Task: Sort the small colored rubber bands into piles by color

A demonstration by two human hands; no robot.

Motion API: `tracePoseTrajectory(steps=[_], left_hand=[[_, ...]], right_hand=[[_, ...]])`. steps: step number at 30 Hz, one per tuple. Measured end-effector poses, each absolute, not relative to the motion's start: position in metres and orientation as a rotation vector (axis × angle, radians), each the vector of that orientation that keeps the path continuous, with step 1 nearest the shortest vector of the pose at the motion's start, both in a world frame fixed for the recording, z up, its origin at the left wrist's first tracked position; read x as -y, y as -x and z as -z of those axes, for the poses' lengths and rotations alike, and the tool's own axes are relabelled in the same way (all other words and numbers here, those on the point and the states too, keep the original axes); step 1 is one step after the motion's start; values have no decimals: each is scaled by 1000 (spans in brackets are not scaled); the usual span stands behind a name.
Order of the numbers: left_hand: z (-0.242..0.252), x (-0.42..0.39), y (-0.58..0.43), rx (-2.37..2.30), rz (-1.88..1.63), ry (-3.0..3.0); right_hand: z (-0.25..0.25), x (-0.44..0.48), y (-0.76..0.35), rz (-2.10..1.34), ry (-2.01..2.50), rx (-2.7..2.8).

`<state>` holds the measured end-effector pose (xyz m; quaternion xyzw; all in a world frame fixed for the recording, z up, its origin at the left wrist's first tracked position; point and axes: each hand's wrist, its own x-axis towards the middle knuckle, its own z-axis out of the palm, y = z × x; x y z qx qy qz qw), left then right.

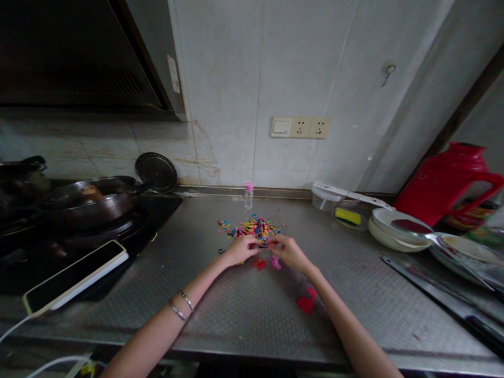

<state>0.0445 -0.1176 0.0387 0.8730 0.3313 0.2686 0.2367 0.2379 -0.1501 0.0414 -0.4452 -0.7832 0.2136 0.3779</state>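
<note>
A loose pile of small, many-coloured elastic bands [256, 227] lies in the middle of the metal counter. My left hand [241, 251] reaches its near edge, thumb and fingers drawn together. Facing it, my right hand [290, 253] is pinched at the same edge. Whatever sits between the fingertips is too small to make out. Just below the hands lie a red cluster of bands [259, 264] and a pink-purple cluster [275, 262]. Behind the pile stands a small clear bottle [248, 198] with a pink cap. A red heart-shaped piece [306, 300] lies beside my right forearm.
On the left are a pan [92, 204] on the black stove and a phone [76, 279] with a white cable. To the right stand stacked bowls [394, 237], a yellow sponge [347, 216], a red jug [446, 183] and a long dark-handled knife [435, 300].
</note>
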Motion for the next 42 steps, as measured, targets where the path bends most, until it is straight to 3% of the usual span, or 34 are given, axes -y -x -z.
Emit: tracePoseTrajectory(steps=[14,24,36,42], left_hand=[[-45,106,-34,-921,-762,-2365],[-74,102,30,-1065,-486,-2321],[-63,118,70,-1291,-357,-2264],[-75,103,60,-1198,-376,-2291]], right_hand=[[-42,148,-248,-585,1187,2003],[-36,139,-270,-697,1284,2095],[-40,144,-276,-903,1311,2100],[-32,133,-287,-673,1350,2033]])
